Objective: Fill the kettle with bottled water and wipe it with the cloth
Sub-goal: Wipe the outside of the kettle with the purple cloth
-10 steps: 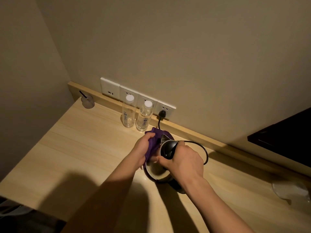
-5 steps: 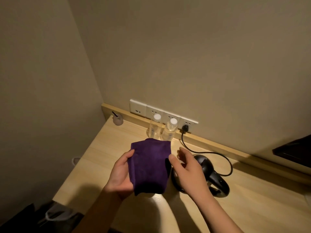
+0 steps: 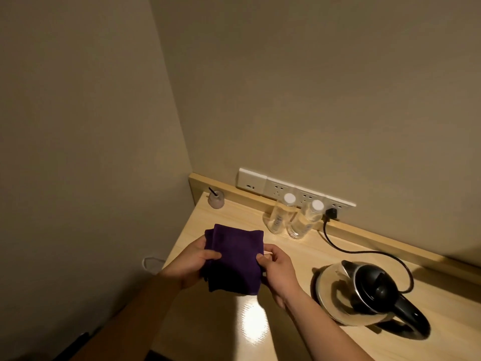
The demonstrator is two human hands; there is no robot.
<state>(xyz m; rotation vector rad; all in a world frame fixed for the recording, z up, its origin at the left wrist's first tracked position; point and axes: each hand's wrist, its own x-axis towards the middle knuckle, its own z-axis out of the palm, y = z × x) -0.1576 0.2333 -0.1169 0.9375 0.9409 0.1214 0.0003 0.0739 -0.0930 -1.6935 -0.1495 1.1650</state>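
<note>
Now both hands, L (image 3: 194, 264) & R (image 3: 277, 273), grip folded purple cloth (image 3: 234, 259) above desk (image 3: 299, 332)

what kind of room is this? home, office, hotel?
Likely a hotel room, though not certain: a light wooden desk built into a corner, a row of white wall sockets, two capped clear water bottles and a black-lidded electric kettle.

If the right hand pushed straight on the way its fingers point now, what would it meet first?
The right hand points left, its fingertips already pinching the purple cloth, so the cloth comes first. Directly beyond that is the left hand in a grip on the opposite edge. Depth here is hard to judge.
</note>
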